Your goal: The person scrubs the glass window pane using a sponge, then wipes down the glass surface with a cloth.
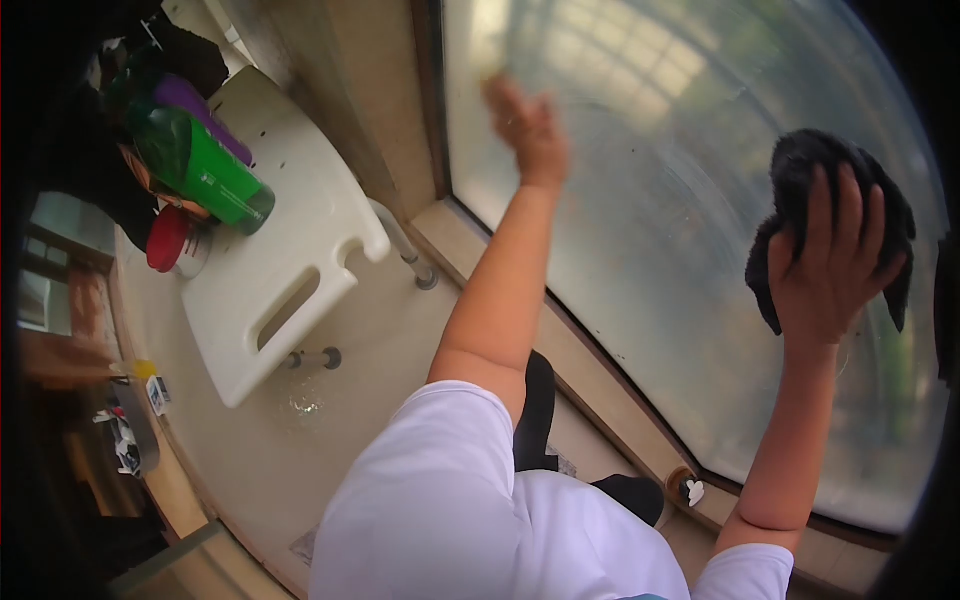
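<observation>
A large frosted glass pane (640,250) in a dark frame fills the right side of the view. My right hand (835,260) presses a black cloth (800,170) against the pane, its fingers spread over the bunched fabric. Farther left, my left hand (530,130) is raised in front of the glass, blurred by motion, with the fingers apart and nothing visible in it. Whether its fingertips touch the pane cannot be made out.
On the left, a white shower seat (300,210) holds a green bottle (215,180), a purple bottle (205,115) and a red-lidded jar (172,240). A ledge (590,380) runs under the glass, with a small white item (693,490) near its lower part.
</observation>
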Demonstrator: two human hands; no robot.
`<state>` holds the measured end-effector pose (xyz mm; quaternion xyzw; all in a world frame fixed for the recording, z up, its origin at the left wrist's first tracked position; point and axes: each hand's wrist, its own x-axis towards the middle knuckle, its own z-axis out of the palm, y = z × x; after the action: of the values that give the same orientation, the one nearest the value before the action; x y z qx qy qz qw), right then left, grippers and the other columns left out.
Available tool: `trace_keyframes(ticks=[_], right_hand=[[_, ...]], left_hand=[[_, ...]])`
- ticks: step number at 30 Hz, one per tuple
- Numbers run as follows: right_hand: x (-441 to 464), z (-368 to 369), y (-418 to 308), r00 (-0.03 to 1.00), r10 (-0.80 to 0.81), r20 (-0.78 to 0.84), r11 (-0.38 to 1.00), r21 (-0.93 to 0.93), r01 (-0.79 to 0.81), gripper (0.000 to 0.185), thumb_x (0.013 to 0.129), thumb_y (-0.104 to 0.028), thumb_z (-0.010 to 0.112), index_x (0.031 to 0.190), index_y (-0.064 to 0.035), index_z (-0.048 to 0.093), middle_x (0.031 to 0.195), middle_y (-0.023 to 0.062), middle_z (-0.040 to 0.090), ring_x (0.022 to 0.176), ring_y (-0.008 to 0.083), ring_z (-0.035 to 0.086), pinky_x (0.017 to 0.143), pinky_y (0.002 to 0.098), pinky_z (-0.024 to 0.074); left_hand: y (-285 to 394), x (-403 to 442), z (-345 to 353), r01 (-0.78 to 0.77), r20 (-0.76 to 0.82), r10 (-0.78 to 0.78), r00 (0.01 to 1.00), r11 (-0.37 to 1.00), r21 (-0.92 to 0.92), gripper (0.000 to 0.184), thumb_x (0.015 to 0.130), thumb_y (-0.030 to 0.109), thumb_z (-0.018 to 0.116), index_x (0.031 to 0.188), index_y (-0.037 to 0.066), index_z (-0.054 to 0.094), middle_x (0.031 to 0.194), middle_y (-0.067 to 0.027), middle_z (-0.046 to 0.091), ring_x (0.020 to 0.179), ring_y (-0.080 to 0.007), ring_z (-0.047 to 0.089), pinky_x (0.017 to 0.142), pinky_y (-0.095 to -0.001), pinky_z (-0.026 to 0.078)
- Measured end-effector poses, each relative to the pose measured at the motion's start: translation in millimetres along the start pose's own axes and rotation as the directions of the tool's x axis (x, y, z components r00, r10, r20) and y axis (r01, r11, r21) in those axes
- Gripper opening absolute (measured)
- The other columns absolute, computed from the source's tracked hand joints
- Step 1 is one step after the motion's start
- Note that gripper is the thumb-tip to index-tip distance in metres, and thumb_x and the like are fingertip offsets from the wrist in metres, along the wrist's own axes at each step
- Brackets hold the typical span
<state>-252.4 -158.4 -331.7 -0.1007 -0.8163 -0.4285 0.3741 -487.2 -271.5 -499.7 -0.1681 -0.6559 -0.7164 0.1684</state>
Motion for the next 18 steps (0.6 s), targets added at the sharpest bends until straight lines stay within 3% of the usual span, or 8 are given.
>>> trace_keyframes(ticks=[2,4,6,7,9,12,14,18], right_hand=[[8.2,-1.6,-11.8,0.995,-0.019,0.097,0.998,-0.063,0.025,0.046,0.082,-0.031,0.040,0.128,-0.0338,0.040,0.135,-0.0082,0.035,0.126,0.0177,0.031,0.100,0.0544,0.0127],[12.5,4.2,-18.4,0.996,-0.029,0.083,1.000,-0.005,0.029,0.048,0.081,-0.028,0.042,0.128,-0.0357,0.039,0.136,-0.0107,0.032,0.127,0.0141,0.030,0.103,0.0526,0.0105],[13.6,1.5,-26.7,0.992,-0.066,0.106,0.998,0.023,0.064,0.049,0.081,-0.027,0.043,0.128,-0.0356,0.039,0.136,-0.0116,0.032,0.127,0.0129,0.030,0.104,0.0509,0.0102],[16.3,-2.7,-30.6,0.987,-0.109,0.121,0.994,0.045,0.104,0.046,0.081,-0.028,0.045,0.126,-0.0350,0.042,0.135,-0.0130,0.034,0.127,0.0121,0.031,0.106,0.0488,0.0092],[21.9,-11.7,-25.3,0.960,-0.207,0.188,0.977,0.081,0.195,0.043,0.082,-0.030,0.044,0.124,-0.0349,0.045,0.134,-0.0131,0.036,0.127,0.0122,0.031,0.106,0.0487,0.0077],[23.7,-26.2,-3.2,0.956,-0.262,0.132,0.963,-0.031,0.268,0.038,0.085,-0.034,0.040,0.123,-0.0328,0.047,0.133,-0.0099,0.039,0.127,0.0198,0.032,0.104,0.0479,0.0116],[16.3,-19.2,15.2,0.977,-0.214,0.021,0.972,-0.091,0.215,0.038,0.087,-0.033,0.035,0.124,-0.0315,0.045,0.135,-0.0068,0.038,0.127,0.0253,0.032,0.102,0.0468,0.0147],[12.7,-3.6,21.3,0.981,-0.178,-0.072,0.983,-0.047,0.175,0.037,0.089,-0.036,0.028,0.121,-0.0357,0.047,0.135,-0.0070,0.039,0.128,0.0286,0.031,0.104,0.0440,0.0094]], left_hand=[[-80.7,-39.1,-5.8,0.510,-0.076,-0.518,0.852,0.854,-0.105,0.079,0.089,0.057,0.024,0.139,0.002,-0.004,0.145,-0.0167,-0.011,0.134,-0.0301,-0.012,0.106,-0.0451,-0.005],[-99.1,-93.9,11.1,0.548,-0.004,-0.548,0.836,0.836,0.006,0.079,0.090,0.054,0.026,0.138,0.001,-0.008,0.145,-0.0163,-0.012,0.133,-0.0291,-0.014,0.106,-0.0429,-0.008],[-50.8,-97.8,33.0,0.233,0.028,-0.233,0.972,0.972,-0.017,0.080,0.089,0.053,0.028,0.137,0.001,-0.010,0.144,-0.0174,-0.013,0.133,-0.0314,-0.015,0.105,-0.0443,-0.010],[-10.4,-84.8,36.1,-0.182,0.085,0.173,0.981,0.978,0.107,0.081,0.089,0.052,0.031,0.137,0.000,-0.010,0.144,-0.0190,-0.013,0.132,-0.0342,-0.015,0.104,-0.0475,-0.010],[95.8,-34.0,27.1,-0.396,0.184,0.368,0.911,0.906,0.151,0.076,0.090,0.046,0.035,0.138,0.001,-0.003,0.144,-0.0225,-0.006,0.132,-0.0396,-0.009,0.103,-0.0532,-0.004],[93.4,31.9,17.1,-0.549,0.119,0.538,0.835,0.793,0.263,0.070,0.090,0.042,0.037,0.139,0.001,0.007,0.144,-0.0220,0.003,0.132,-0.0406,0.000,0.104,-0.0541,0.001],[18.8,56.9,4.7,-0.354,-0.144,0.400,0.905,0.897,0.264,0.064,0.091,0.035,0.038,0.137,-0.001,0.012,0.143,-0.0216,0.010,0.134,-0.0342,0.006,0.106,-0.0475,0.005],[-98.9,-19.4,-18.0,0.497,-0.146,-0.489,0.860,0.867,0.022,0.078,0.089,0.054,0.024,0.137,-0.005,0.002,0.144,-0.0230,0.000,0.134,-0.0338,-0.003,0.108,-0.0429,0.001]])
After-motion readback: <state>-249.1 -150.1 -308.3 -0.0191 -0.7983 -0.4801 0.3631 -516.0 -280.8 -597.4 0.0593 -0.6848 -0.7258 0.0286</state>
